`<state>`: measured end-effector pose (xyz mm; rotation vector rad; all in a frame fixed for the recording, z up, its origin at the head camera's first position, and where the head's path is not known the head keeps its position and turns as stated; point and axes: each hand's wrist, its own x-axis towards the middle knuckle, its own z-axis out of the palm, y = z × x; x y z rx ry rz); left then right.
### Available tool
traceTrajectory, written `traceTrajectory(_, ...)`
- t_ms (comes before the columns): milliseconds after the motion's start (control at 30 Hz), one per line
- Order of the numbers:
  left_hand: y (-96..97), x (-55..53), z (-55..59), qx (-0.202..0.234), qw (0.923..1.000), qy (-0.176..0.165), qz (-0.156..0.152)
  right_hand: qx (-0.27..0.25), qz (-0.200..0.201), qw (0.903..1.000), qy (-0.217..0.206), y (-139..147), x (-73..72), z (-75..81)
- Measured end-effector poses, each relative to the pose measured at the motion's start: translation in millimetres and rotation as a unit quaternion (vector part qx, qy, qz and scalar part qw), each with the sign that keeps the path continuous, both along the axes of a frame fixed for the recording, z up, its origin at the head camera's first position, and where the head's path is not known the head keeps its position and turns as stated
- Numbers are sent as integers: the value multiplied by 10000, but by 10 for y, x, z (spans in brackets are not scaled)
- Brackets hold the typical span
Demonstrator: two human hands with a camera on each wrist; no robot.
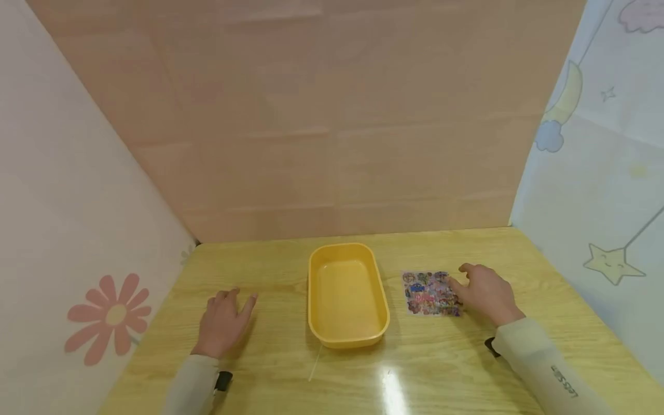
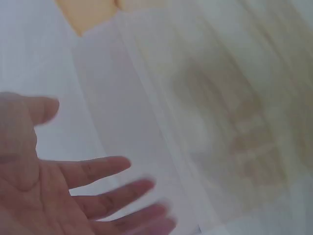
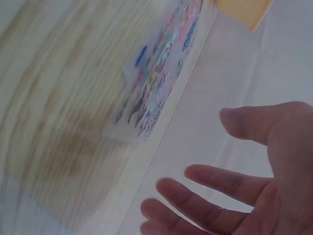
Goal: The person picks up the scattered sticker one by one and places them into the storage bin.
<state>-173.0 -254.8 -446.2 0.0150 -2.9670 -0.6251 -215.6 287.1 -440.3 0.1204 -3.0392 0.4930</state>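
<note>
OK, so the printed sheet point(image 1: 429, 294) is laid flat on the wood-grain table point(image 1: 270, 259), to the right of the yellow tray point(image 1: 349, 294) and not touching it. It's covered in little colourful figures with blue and pink lettering, and a see-through margin is shown in the right wrist view (whether it's a single sheet or a thin pouch can't really be told from here).

Next to nothing in weight is to be expected. It's probably floppy and a bit slick, judging by that plasticky shine, so if it's pushed at from above it could just get skated across the wood. Creasing is more to be feared than breakage.

As for the grip, the right-hand edge is probably best used. The right hand point(image 1: 487, 295) is held right by it, fingers and thumb spread wide, nothing pinched between them. In the head view the edge is overlapped by a digit, but no contact is shown in the right wrist view. A corner there is best lifted with a fingertip and pinched lightly, with the middle left unsqueezed.

The left hand point(image 1: 220, 325) is held left of the tray, fingers also loosely spread, nothing gripped.
</note>
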Motion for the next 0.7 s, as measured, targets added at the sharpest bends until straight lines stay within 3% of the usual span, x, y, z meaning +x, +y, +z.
traceTrajectory(100, 114, -41, 22, 585, 9983, 36, -6, -209, -52, 9991, -364, -8, 4, 2)
traceTrajectory(233, 309, -64, 33, 1492, 9885, -122, -233, -164, -126, 9970, -752, -17, -3, -26)
traceTrajectory(467, 621, -39, 60, 2900, 9513, -865, -582, 265, -208, 9919, -1221, -62, -8, -105)
traceTrajectory(600, 762, -47, 62, 3121, 9413, -1025, -774, 311, -236, 9922, -1180, -136, 6, -126)
traceTrajectory(700, 839, -51, 49, 2997, 9424, -1084, -1018, 275, -262, 9923, -1178, -198, 22, -147)
